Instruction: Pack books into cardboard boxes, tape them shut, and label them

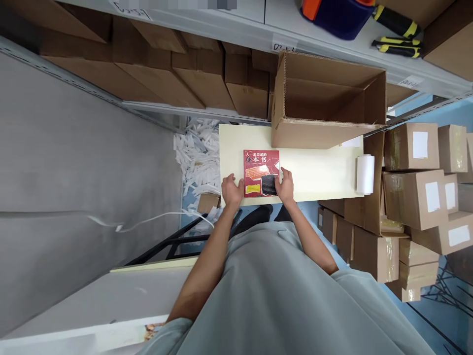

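Fine print on book illegible

The person wears a loose, plain, pale grey-green shirt with short sleeves; its smooth cloth fills the near middle. The left sleeve ends at the near left, the right sleeve at the right. Beyond them both forearms are bare down to the left hand and right hand.

I'm seeing the table carrying a book, an open box, and a roll sitting at its right end.
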Action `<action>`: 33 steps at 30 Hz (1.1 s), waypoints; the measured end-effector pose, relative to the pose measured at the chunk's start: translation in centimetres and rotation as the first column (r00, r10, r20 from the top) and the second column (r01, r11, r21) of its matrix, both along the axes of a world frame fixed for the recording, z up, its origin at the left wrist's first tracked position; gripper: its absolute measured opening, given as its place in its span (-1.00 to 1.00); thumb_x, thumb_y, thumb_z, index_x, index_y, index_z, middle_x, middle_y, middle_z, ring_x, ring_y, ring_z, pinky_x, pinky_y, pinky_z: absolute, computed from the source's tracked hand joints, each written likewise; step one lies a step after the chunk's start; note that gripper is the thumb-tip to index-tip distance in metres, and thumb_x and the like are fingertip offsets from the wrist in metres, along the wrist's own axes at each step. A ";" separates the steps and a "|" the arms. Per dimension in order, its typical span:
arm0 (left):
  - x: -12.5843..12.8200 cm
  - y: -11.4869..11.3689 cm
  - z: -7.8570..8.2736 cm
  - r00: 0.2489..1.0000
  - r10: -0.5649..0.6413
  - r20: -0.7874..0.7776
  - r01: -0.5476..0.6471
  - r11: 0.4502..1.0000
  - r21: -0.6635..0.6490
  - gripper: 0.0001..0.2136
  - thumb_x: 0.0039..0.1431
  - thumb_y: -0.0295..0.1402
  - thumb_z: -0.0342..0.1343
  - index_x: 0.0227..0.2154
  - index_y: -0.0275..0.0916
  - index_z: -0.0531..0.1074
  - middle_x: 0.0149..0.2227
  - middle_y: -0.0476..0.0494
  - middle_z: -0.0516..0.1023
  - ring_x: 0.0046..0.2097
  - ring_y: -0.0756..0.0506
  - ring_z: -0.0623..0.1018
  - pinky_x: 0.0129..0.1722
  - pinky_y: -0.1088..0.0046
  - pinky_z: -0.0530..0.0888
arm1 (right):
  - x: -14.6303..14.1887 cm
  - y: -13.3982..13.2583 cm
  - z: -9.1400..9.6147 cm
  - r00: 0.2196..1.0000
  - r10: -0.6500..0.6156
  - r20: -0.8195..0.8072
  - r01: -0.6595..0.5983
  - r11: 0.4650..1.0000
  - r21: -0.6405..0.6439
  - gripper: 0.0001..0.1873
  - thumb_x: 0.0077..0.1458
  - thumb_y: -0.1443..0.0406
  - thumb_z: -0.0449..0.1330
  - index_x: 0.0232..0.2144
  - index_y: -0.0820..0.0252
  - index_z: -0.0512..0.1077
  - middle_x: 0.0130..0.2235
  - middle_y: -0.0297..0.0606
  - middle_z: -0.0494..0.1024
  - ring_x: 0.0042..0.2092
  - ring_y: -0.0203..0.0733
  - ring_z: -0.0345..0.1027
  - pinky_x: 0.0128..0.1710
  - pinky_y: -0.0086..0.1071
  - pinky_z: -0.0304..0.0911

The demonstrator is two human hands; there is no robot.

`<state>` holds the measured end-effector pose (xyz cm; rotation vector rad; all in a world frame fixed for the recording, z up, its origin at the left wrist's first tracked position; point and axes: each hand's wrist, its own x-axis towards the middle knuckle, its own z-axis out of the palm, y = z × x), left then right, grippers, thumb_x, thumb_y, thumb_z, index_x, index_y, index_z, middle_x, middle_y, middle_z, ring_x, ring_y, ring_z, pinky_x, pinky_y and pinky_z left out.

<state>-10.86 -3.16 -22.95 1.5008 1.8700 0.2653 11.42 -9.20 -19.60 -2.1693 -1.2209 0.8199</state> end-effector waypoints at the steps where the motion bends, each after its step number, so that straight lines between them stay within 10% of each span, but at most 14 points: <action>1: 0.1 0.4 0.1 1.000 0.000 -0.006 0.000 1.000 -0.008 -0.64 0.34 -0.20 0.15 0.08 -0.28 0.58 0.05 -0.43 0.67 0.07 -0.35 0.63 0.18 0.13 0.48 | -0.5 -0.5 0.3 0.999 0.037 -0.001 -0.037 0.999 0.002 -0.49 0.45 0.27 0.07 0.34 0.32 0.42 0.31 0.19 0.50 0.34 0.11 0.41 0.41 -0.07 0.30; 7: 0.5 1.7 2.0 0.995 -0.099 0.024 0.100 0.994 -0.042 -0.83 0.37 -0.24 0.12 -0.25 -0.17 0.56 -0.19 -0.26 0.72 -0.15 -0.25 0.67 -0.09 0.29 0.49 | -3.5 -0.8 0.9 0.977 0.186 -0.101 -0.198 0.972 -0.123 -0.50 0.41 0.23 0.24 0.31 0.26 0.47 0.26 0.13 0.58 0.30 0.16 0.44 0.44 0.03 0.27; 13: 2.6 0.6 8.4 0.947 -0.308 0.093 0.301 0.950 0.080 -0.82 0.40 -0.18 0.15 -0.23 -0.15 0.55 -0.26 -0.15 0.71 -0.25 -0.20 0.67 -0.16 0.35 0.47 | -2.8 -2.0 3.0 0.919 0.141 -0.367 -0.175 0.983 -0.061 -0.08 0.08 -0.06 0.59 0.35 0.23 0.48 0.36 0.13 0.46 0.42 0.14 0.37 0.49 -0.05 0.29; 20: 11.4 2.1 13.6 0.791 -0.604 0.101 0.601 0.797 0.062 -0.88 0.32 -0.27 0.24 -0.32 -0.14 0.61 -0.29 -0.07 0.71 -0.27 -0.19 0.64 -0.13 0.33 0.49 | 1.6 -5.4 7.1 0.770 -0.047 -0.636 0.097 0.994 0.043 -0.30 0.08 -0.13 0.49 0.15 0.05 0.54 0.16 -0.08 0.63 0.14 0.03 0.62 -0.10 -0.21 0.66; 27: 19.0 1.5 12.8 0.572 -0.814 0.102 0.804 0.581 0.127 -0.70 0.51 -0.16 0.09 -0.12 -0.16 0.70 -0.12 -0.21 0.66 -0.12 -0.23 0.63 -0.02 0.29 0.52 | 6.8 -7.8 6.1 0.842 -0.289 -0.456 0.328 0.945 0.006 -0.69 0.32 0.00 0.28 -0.08 0.06 0.57 -0.09 -0.18 0.73 -0.14 -0.03 0.67 -0.11 -0.19 0.60; 33: 24.8 0.2 7.8 0.285 -0.957 -0.046 0.934 0.266 0.238 -0.68 0.45 -0.43 0.06 0.08 -0.18 0.67 0.37 -0.40 0.42 0.41 -0.40 0.38 0.35 -0.01 0.38 | 13.4 -9.0 0.9 0.869 -0.371 -0.329 0.375 0.926 -0.053 -0.69 0.32 0.11 0.19 -0.15 0.20 0.62 -0.21 -0.16 0.73 -0.18 -0.05 0.59 0.00 -0.21 0.52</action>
